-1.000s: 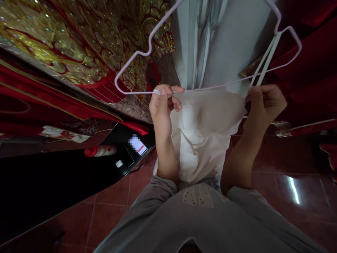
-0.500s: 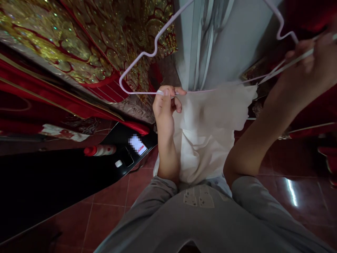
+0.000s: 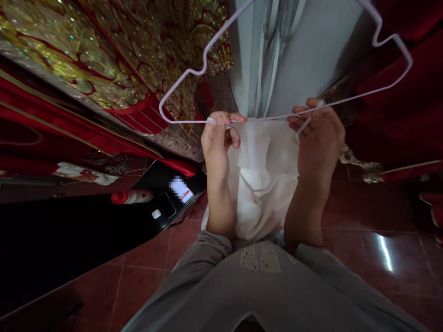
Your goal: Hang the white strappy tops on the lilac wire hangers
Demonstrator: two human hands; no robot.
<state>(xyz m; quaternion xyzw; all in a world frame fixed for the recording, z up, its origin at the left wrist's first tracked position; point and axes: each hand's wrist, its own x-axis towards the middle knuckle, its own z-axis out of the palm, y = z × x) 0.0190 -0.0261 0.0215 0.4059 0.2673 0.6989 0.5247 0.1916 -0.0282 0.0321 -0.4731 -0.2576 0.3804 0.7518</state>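
Note:
A pale lilac clothes hanger [image 3: 189, 72] is held in front of me with its straight bottom bar nearest. My left hand [image 3: 219, 136] pinches that bar near its left end, a bit of white material showing at the thumb. White cloth [image 3: 265, 161] hangs down below the bar between my forearms. On the right, my right hand [image 3: 318, 129] is closed on a narrow white strap [image 3: 304, 125] at the bar. Where the strap joins the cloth is partly hidden by this hand.
Red and gold sequined garments [image 3: 138, 55] hang at the left, and red fabric [image 3: 387, 110] at the right. A black table [image 3: 104, 230] bears a red-capped bottle [image 3: 133, 197], a lit phone [image 3: 182, 189] and a small white case [image 3: 156, 214]. A grey panel [image 3: 311, 50] stands ahead.
My right hand has come inward and down from the far right to the hanger's bar, drawing the strap with it. The cloth's right side has dropped. My left hand stays in place.

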